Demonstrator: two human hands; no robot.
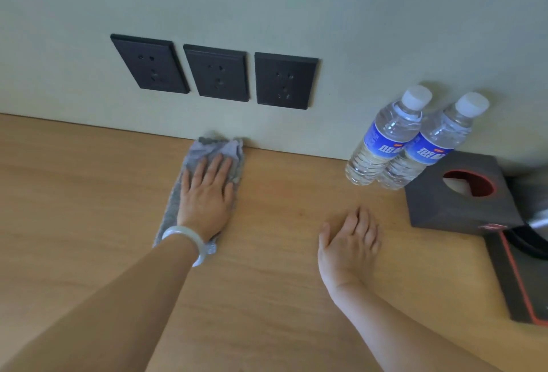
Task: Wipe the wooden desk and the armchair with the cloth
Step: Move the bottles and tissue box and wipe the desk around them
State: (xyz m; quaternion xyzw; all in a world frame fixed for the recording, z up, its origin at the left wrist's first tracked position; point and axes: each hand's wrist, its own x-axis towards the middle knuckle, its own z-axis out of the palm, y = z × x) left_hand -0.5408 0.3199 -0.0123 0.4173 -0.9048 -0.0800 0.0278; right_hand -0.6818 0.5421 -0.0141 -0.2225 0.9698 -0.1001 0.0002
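Observation:
A grey cloth (175,196) lies flat on the wooden desk (89,193), its far end bunched against the wall. My left hand (207,193) presses flat on the cloth with fingers spread toward the wall; a pale bangle sits on that wrist. My right hand (350,244) rests on the bare desk to the right, fingers loosely together, holding nothing. No armchair is in view.
Two water bottles (385,140) with blue labels stand at the back right by the wall. A dark tissue box (456,193) sits beside them, and a black tray with a red rim (516,282) lies at the right edge. Three black sockets (216,72) are on the wall.

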